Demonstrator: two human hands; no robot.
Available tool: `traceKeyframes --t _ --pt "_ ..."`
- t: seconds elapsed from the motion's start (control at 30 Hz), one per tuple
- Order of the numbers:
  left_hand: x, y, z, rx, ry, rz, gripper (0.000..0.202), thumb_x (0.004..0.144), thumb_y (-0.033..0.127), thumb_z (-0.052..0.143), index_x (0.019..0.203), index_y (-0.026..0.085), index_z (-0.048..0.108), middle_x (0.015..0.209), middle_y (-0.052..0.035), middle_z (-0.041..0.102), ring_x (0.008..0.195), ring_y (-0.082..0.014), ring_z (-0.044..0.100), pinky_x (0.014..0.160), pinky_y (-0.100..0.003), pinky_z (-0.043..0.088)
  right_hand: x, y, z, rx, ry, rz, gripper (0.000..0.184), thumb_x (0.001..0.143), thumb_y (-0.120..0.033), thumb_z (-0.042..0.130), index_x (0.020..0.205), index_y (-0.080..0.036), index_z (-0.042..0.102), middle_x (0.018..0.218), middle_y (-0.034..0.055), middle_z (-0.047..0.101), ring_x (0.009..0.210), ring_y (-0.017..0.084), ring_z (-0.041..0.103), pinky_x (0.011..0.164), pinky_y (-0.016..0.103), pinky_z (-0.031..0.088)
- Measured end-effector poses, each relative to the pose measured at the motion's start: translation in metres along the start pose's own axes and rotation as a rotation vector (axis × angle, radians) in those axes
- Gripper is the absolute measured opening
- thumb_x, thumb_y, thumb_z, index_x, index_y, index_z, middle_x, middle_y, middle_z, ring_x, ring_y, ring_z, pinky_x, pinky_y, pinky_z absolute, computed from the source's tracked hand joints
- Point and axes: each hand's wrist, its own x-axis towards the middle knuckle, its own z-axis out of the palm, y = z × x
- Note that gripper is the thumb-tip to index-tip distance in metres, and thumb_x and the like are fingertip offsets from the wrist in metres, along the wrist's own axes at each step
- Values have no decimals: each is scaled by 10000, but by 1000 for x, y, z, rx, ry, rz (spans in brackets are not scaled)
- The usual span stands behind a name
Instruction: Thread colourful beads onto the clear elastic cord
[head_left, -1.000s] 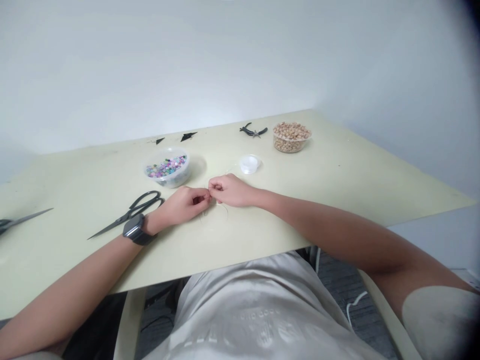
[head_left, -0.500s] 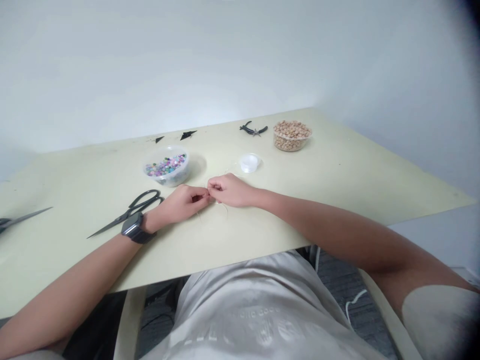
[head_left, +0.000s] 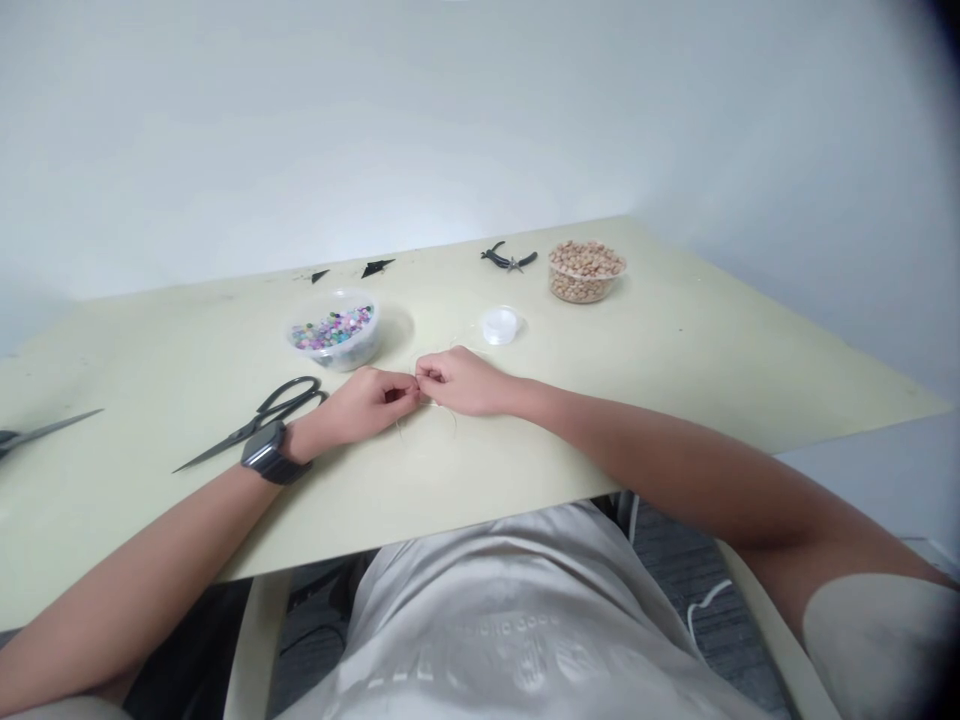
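Observation:
My left hand [head_left: 373,402] and my right hand [head_left: 465,381] meet fingertip to fingertip above the table, both pinched closed. A thin, nearly clear thread [head_left: 454,420] runs between them, with loose ends curling below the fingers. More of it loops toward a white spool [head_left: 500,325] lying just beyond my right hand. Whatever else the fingertips hold is too small to make out. Past my left hand stands a clear bowl of colourful beads [head_left: 335,335]. Black-handled scissors [head_left: 251,425] lie left of my left wrist, partly behind the watch.
A second pair of scissors [head_left: 49,432] sits at the far left. Toward the back are black pliers [head_left: 510,260], a clear tub of light brown beads [head_left: 585,272] and two black pointed pieces [head_left: 376,268]. The table's front edge [head_left: 450,530] runs close to my body.
Both hands stay pinched together in nearly the same place. The view has shifted very slightly; the objects on the table have not moved.

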Motion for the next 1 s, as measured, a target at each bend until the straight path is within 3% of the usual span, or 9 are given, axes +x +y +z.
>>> traceKeyframes --t 1.0 --pt "1 -5 1 32 29 44 311 927 306 515 658 152 501 570 42 429 536 -77 330 514 -223 265 -1 3 3 -42 -10 -22 184 891 -254 476 727 -188 530 638 -29 543 595 105 427 601 281 264"
